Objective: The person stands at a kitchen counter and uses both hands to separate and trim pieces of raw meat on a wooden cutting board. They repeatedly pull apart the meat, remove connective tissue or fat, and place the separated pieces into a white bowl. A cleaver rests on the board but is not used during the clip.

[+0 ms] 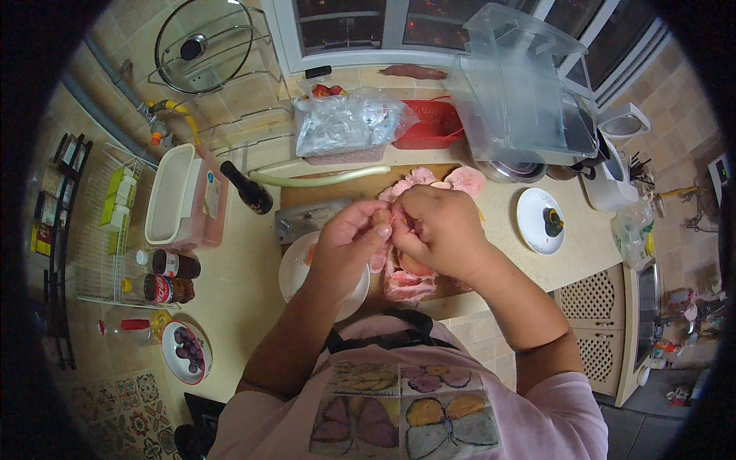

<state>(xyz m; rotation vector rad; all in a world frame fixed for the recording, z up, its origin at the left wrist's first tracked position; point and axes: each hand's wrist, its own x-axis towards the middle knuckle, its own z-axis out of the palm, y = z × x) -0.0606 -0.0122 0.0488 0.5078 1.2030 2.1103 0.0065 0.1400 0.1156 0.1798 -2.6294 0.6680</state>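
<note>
My left hand [353, 244] and my right hand [440, 230] meet above the board, fingertips pinching a tiny pinkish piece between them. Below and behind the hands, raw pink meat [409, 286] lies in pieces on a wooden cutting board [313, 195], with round pale slices [464, 180] at its far right. A cleaver [296, 219] rests flat on the board's left side, its blade partly under my left hand. The white bowl [293, 276] beneath my left forearm holds a bit of something pink. A long pale green leek-like stalk [328, 177] lies along the board's far edge.
A dark bottle [247, 187] and a pink lidded container [214, 201] are at left, beyond a bowl of grapes [207, 356]. A red plastic basket [431, 112], bagged items [351, 123] and stacked clear bins [517, 98] line the back. At right is a white plate [532, 236].
</note>
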